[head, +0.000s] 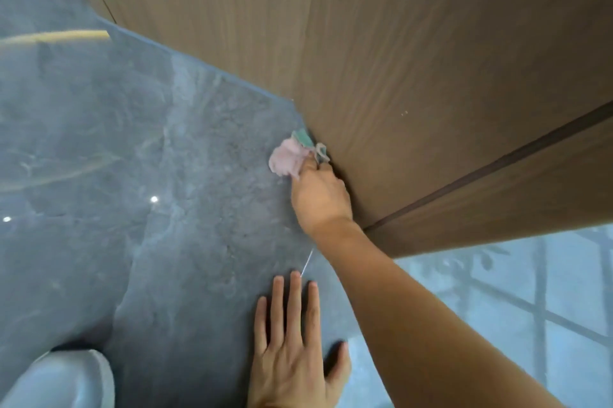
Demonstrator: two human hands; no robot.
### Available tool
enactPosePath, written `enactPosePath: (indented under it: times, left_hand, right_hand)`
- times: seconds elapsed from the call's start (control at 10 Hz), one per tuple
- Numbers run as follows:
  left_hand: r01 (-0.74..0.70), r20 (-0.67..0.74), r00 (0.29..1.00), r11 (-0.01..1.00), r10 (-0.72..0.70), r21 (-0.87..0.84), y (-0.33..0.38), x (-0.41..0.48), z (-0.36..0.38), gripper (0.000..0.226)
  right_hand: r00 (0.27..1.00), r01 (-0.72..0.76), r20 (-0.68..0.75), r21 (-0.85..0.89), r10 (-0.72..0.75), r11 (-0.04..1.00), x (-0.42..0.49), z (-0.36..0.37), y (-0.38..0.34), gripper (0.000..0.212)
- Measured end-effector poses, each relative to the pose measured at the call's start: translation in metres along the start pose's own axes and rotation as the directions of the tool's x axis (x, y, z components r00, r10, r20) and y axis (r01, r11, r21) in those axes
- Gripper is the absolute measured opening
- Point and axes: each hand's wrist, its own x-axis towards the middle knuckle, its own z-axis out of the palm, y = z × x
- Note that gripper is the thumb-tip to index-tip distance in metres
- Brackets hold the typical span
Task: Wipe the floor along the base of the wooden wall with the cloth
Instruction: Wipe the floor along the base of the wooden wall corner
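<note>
Head view looks down on a glossy dark grey marble-patterned floor (172, 195) that meets a brown wood-grain panelled wall (398, 52) along a slanting line. No brand, label or writing can be read anywhere.

The right hand (320, 197) reaches forward to the base of the wall, its knuckles just beside the wood. Its fingers are clenched around a crumpled pink cloth with a green patch (292, 155), which is bunched at the fingertips and pressed down on the floor right where floor and wall meet. The green part of the cloth touches the wall's bottom edge; the pink part spreads onto the floor on the side away from the wall. The right forearm runs back from the hand toward the lower right corner, crossing over a dark horizontal groove (497, 162) in the wall panelling.

The left hand (295, 351) lies well apart from the wall, nearer the camera than the cloth. It is released and flat, palm down, 4 fingers stretched toward the wall and the thumb spread out to the side, holding nothing and bearing on the floor.

A pale grey rounded object (66, 381), far from the wall in the lower left corner, is too blurred to identify. 2 small bright reflections (154, 199) shine on the floor.
</note>
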Motion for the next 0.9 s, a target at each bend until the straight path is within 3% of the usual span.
enactPosePath:
  times: [0.2,0.3,0.4,0.5,0.6,0.7,0.8,0.9]
  left_hand:
    - [0.001,0.059,0.998,1.000,-0.002,0.006,0.002,0.000,-0.002,0.091]
    - [0.005,0.047,0.999,1.000,-0.006,0.026,0.001,-0.001,0.000,0.088]
    - [-0.011,0.016,1.000,1.000,0.011,0.009,0.000,0.002,0.008,0.094]
    - [-0.021,-0.039,0.999,1.000,0.021,-0.010,0.000,-0.001,0.012,0.095]
    - [-0.016,-0.052,0.999,1.000,0.016,-0.006,0.001,0.001,0.009,0.087]
    - [-0.044,-0.088,0.995,0.999,0.042,-0.018,0.001,-0.001,0.007,0.079]
    - [-0.044,-0.083,0.996,0.999,0.043,-0.004,-0.001,-0.001,0.011,0.084]
    - [-0.036,-0.088,0.995,0.999,0.035,-0.014,-0.001,-0.001,0.017,0.087]
  right_hand:
    - [0.972,-0.184,0.150,0.011,0.180,0.983,-0.172,0.007,0.082,0.055]
    - [0.964,-0.235,0.141,0.065,0.224,0.970,-0.190,0.007,0.087,0.058]
    - [0.984,-0.141,0.127,0.095,0.128,0.986,-0.168,0.001,0.061,0.050]
    - [0.999,-0.003,0.050,-0.056,0.005,0.998,-0.071,0.009,0.025,0.047]
    - [0.994,0.018,0.105,-0.085,-0.009,0.996,0.016,-0.007,-0.016,0.037]
    - [0.996,0.002,0.094,0.025,-0.005,1.000,0.067,-0.017,-0.042,0.029]
    - [0.997,0.045,0.061,0.038,-0.047,0.998,0.016,-0.010,-0.014,0.030]
    - [0.994,0.005,0.109,-0.027,-0.002,1.000,-0.075,-0.005,0.050,0.041]
